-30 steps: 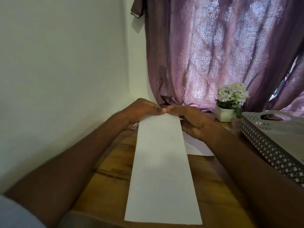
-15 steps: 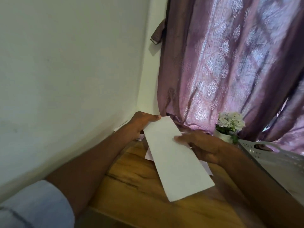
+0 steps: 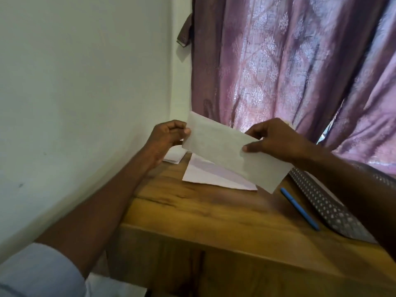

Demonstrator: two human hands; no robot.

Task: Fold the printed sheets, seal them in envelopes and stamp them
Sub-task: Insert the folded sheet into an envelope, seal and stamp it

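Observation:
A long folded white sheet [image 3: 227, 151] hangs in the air above the wooden table [image 3: 214, 213], slanting down to the right. My left hand [image 3: 169, 136] pinches its upper left end. My right hand [image 3: 276, 140] pinches its upper edge near the middle, thumb on the front. Under it a white envelope [image 3: 212, 174] lies flat on the table. More white papers [image 3: 174, 156] lie behind my left hand near the wall.
A blue pen [image 3: 299, 207] lies on the table at the right, beside a grey perforated tray [image 3: 327, 209]. A white wall stands at the left and a purple curtain [image 3: 278, 61] hangs behind. The table's front edge runs close below.
The folded sheet has been lifted off the table and turned until it lies crosswise in the air. The view has swung left, and the pen has come into sight.

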